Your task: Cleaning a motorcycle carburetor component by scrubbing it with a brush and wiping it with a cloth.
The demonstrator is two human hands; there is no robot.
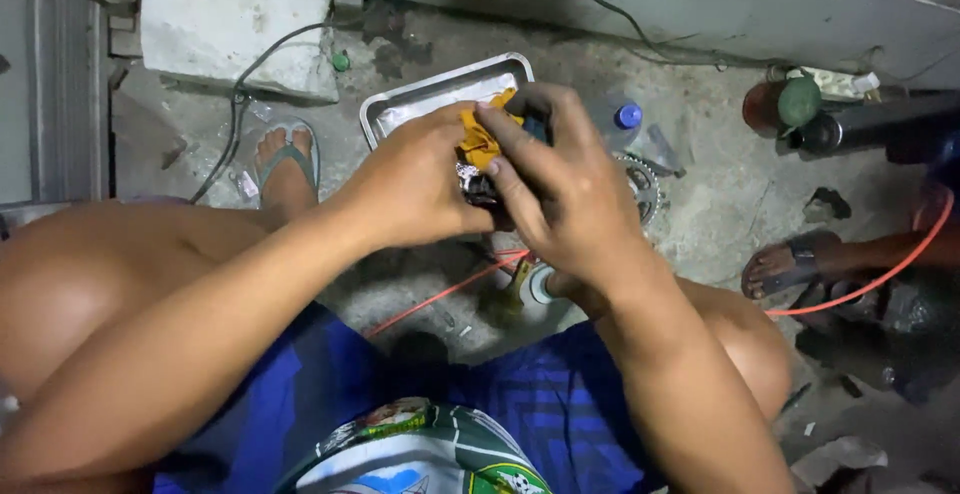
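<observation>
Yellow rag (483,139) pinched between left hand (415,182), right hand (560,189).

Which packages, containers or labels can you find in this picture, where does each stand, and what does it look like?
Clear plastic bottle with blue cap: on the floor beyond the right hand.
Round red container with green lid: floor, upper right.
No labels or screens visible.

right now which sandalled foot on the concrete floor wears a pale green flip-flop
The foot left of the metal tray; the other foot, at far right, wears a dark strapped sandal.
</observation>
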